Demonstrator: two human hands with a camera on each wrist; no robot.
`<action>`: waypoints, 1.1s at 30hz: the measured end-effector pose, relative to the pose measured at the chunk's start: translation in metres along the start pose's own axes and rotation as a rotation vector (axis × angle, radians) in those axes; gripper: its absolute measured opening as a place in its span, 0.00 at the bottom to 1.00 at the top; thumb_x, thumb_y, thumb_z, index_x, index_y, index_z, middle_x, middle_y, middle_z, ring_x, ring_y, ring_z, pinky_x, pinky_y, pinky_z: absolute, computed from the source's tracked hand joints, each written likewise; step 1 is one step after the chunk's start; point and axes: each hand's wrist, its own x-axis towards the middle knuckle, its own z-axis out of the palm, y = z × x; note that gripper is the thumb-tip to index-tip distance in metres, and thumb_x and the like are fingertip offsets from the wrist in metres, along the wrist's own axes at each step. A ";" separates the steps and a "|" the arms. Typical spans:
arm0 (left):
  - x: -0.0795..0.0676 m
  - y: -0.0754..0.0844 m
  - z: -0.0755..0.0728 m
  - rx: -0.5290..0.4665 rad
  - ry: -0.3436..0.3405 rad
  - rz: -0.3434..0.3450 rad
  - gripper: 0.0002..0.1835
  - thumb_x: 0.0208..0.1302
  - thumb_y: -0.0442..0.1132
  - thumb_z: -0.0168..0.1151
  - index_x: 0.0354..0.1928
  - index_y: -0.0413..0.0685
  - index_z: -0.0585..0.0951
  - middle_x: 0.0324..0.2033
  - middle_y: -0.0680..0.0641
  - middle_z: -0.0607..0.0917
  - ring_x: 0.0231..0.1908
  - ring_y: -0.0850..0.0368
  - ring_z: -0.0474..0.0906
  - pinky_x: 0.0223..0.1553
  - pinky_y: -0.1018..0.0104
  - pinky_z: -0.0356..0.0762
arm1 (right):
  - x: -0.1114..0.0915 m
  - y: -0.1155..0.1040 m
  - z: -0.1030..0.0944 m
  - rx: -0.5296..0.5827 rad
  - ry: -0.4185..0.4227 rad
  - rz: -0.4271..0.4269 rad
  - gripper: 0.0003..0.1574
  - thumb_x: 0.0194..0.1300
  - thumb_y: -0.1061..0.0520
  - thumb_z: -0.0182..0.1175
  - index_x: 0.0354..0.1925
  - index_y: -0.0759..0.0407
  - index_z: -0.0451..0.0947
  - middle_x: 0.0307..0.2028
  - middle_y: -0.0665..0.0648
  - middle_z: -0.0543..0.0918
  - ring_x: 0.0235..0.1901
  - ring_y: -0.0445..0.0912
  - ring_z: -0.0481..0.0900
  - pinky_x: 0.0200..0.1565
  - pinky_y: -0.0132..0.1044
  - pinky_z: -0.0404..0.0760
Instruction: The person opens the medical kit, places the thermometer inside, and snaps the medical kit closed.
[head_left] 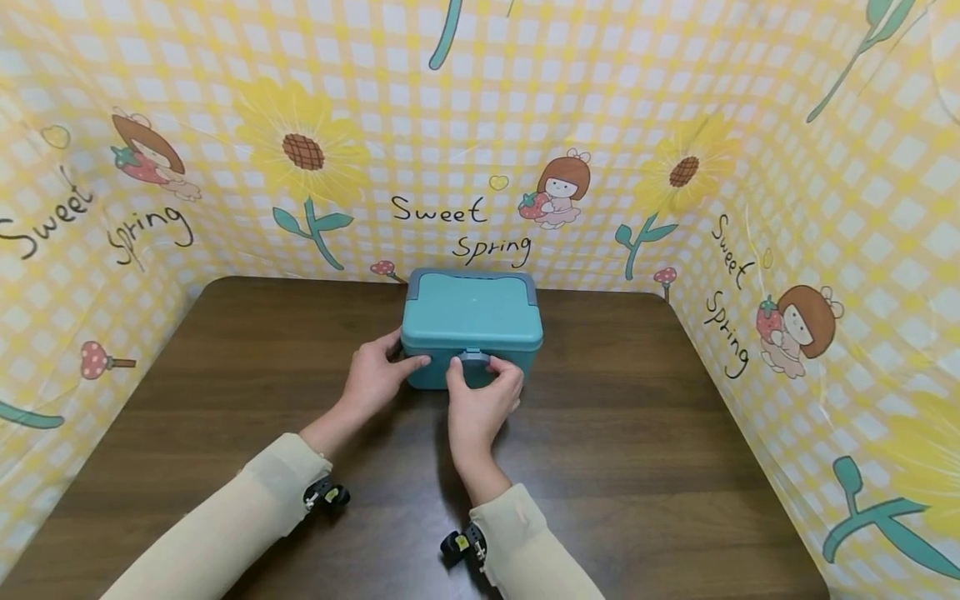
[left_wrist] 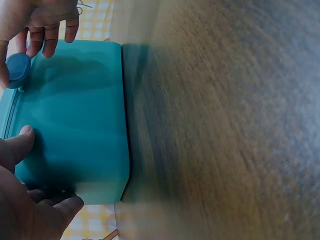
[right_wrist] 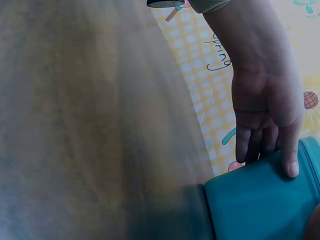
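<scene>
A teal lidded box with a grey-blue latch on its front stands at the table's far edge, its lid down. My left hand grips the box's left front corner, thumb on the front face and fingers along the side. With thumb and fingers at either side of the latch, my right hand pinches it. The left wrist view has the round latch between the right hand's fingers, and the left hand at the box's side. In the right wrist view the left hand lies against the box.
The brown wooden table carries the box near its back edge. Behind it and along both sides hangs a yellow-checked cloth printed with flowers. Each sleeve has a small black camera strapped at the wrist.
</scene>
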 end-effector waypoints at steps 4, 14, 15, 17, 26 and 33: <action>0.000 0.001 -0.001 -0.005 0.005 -0.016 0.41 0.64 0.53 0.73 0.75 0.45 0.69 0.68 0.41 0.76 0.66 0.43 0.76 0.61 0.44 0.79 | 0.004 -0.002 0.002 -0.026 0.007 -0.016 0.31 0.53 0.47 0.79 0.46 0.54 0.71 0.42 0.52 0.74 0.47 0.52 0.73 0.56 0.47 0.61; -0.003 -0.002 0.004 -0.039 0.040 -0.019 0.39 0.62 0.51 0.75 0.72 0.46 0.73 0.66 0.41 0.78 0.65 0.45 0.77 0.60 0.46 0.80 | 0.014 0.003 0.004 -0.107 0.019 -0.081 0.29 0.55 0.43 0.77 0.44 0.53 0.71 0.42 0.52 0.73 0.46 0.45 0.71 0.56 0.46 0.61; -0.003 -0.002 0.004 -0.038 0.043 -0.014 0.38 0.62 0.51 0.75 0.72 0.46 0.73 0.66 0.41 0.79 0.65 0.45 0.77 0.60 0.46 0.80 | 0.014 0.004 0.003 -0.111 0.020 -0.092 0.29 0.56 0.43 0.77 0.45 0.53 0.71 0.42 0.52 0.73 0.46 0.45 0.71 0.56 0.46 0.61; -0.003 -0.003 0.004 -0.038 0.049 -0.006 0.38 0.62 0.51 0.75 0.71 0.46 0.74 0.65 0.41 0.79 0.64 0.45 0.78 0.59 0.46 0.81 | 0.014 0.005 0.003 -0.113 0.021 -0.109 0.29 0.56 0.43 0.77 0.45 0.53 0.72 0.42 0.53 0.74 0.47 0.46 0.72 0.56 0.48 0.62; -0.003 -0.004 0.005 -0.026 0.072 0.007 0.38 0.61 0.54 0.74 0.70 0.47 0.76 0.62 0.42 0.82 0.63 0.48 0.79 0.59 0.47 0.81 | 0.013 0.008 0.001 -0.148 0.018 -0.129 0.30 0.57 0.41 0.76 0.45 0.54 0.73 0.43 0.53 0.76 0.48 0.47 0.73 0.57 0.50 0.63; -0.003 -0.004 0.006 -0.043 0.078 0.026 0.37 0.62 0.55 0.74 0.69 0.47 0.77 0.62 0.43 0.82 0.63 0.49 0.79 0.59 0.47 0.81 | 0.015 0.013 0.001 -0.176 0.026 -0.136 0.30 0.56 0.40 0.76 0.45 0.53 0.73 0.43 0.52 0.76 0.48 0.47 0.74 0.57 0.49 0.63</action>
